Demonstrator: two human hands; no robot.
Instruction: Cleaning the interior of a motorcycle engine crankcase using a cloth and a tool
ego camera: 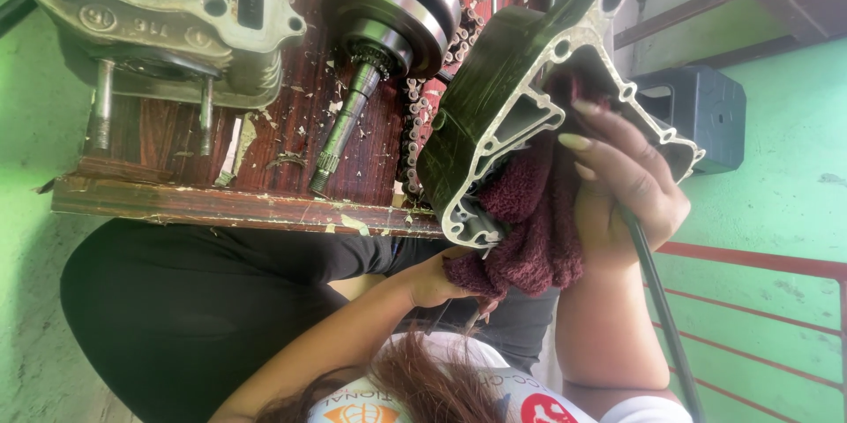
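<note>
From the head camera we see a dark metal engine cover point(516, 79) held up at the near edge of a worn wooden bench point(247, 207). A dark red rag point(534, 220) is pushed into the cover's open side and hangs out below it. One hand point(631, 180) is closed over the rag, fingers point(578, 142) pressing the cloth into the hollow of the cover. The other hand point(432, 280) sits under the cover's lower edge, touching the hanging end of the rag; we cannot tell whether it is gripping, since the cloth hides its fingers. Which hand is left and which is right we cannot tell from this odd angle.

On the bench, left of the cover, lies a crankshaft point(388, 26) with its thin shaft pointing at the bench edge, and a chain point(413, 145) runs between it and the cover. Farther left stands a grey engine block point(168, 13). A black box point(697, 114) sits to the right on the green floor.
</note>
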